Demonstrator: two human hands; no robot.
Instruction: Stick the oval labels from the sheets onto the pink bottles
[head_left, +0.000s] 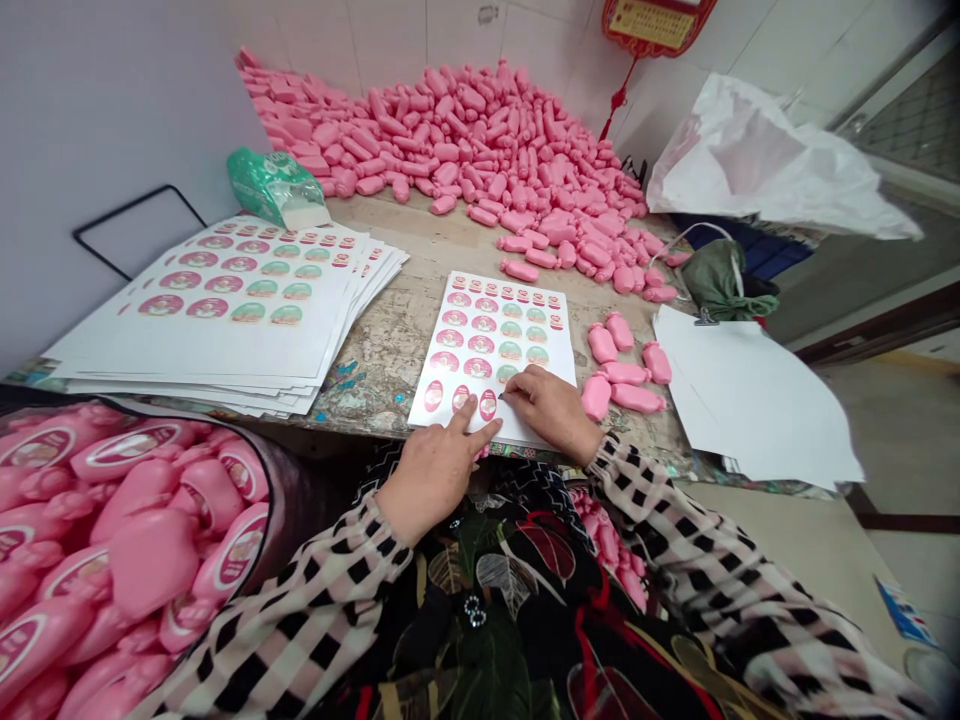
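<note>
A sticker sheet (491, 322) with rows of pink and green labels lies on top of a small stack at the table's front edge. My left hand (435, 468) rests on its lower edge, two fingers stretched apart and touching the sheet around the bottom oval stickers. Beside the rightmost oval sticker (487, 404), my right hand (555, 410) is closed in a pinch. A small dark tip shows at those fingertips, too small to name. Several loose pink plastic bottles (626, 373) lie to the right of the sheet.
A big heap of pink bottles (480, 130) covers the table's back. More sticker sheets (217, 345) are stacked at left, under a green packet (274, 185). A bag (142, 520) of labelled bottles stands at lower left. White paper (750, 400) with a clip lies at right.
</note>
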